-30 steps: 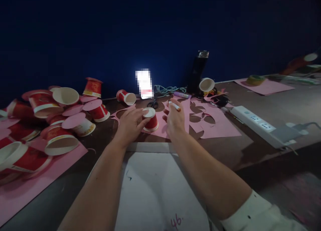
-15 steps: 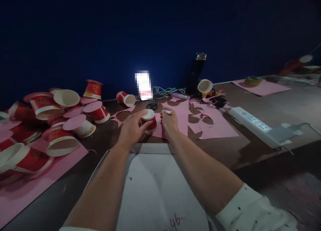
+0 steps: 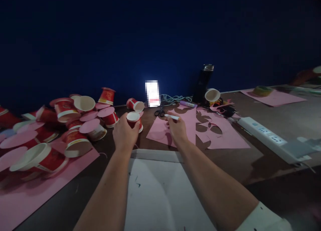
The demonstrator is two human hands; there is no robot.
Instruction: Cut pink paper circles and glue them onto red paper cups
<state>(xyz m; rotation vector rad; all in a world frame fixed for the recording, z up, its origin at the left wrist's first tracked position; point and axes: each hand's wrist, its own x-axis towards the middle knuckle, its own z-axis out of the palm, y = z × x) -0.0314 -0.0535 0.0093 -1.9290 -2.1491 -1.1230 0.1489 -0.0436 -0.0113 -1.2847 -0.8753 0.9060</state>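
Note:
My left hand [image 3: 124,133] grips a small red paper cup [image 3: 133,120] with a white base, held upside down just above the dark table, left of the pink paper. My right hand [image 3: 177,129] holds a white marker pen [image 3: 172,117] and rests on a pink paper sheet [image 3: 160,132] that has several round holes cut in it. A faint traced circle shows on the pink sheet beside my right hand. A white board [image 3: 160,191] lies under both forearms.
A heap of red paper cups [image 3: 75,124] and pink paper discs [image 3: 89,125] covers the left side. Behind lie scissors [image 3: 159,112], a lit phone [image 3: 152,93], a dark bottle [image 3: 204,82] and cables. A white power strip [image 3: 265,135] runs along the right.
My left hand has lifted the cup off the pink sheet and carried it left. My right hand stays on the sheet with the pen. The view shifted slightly.

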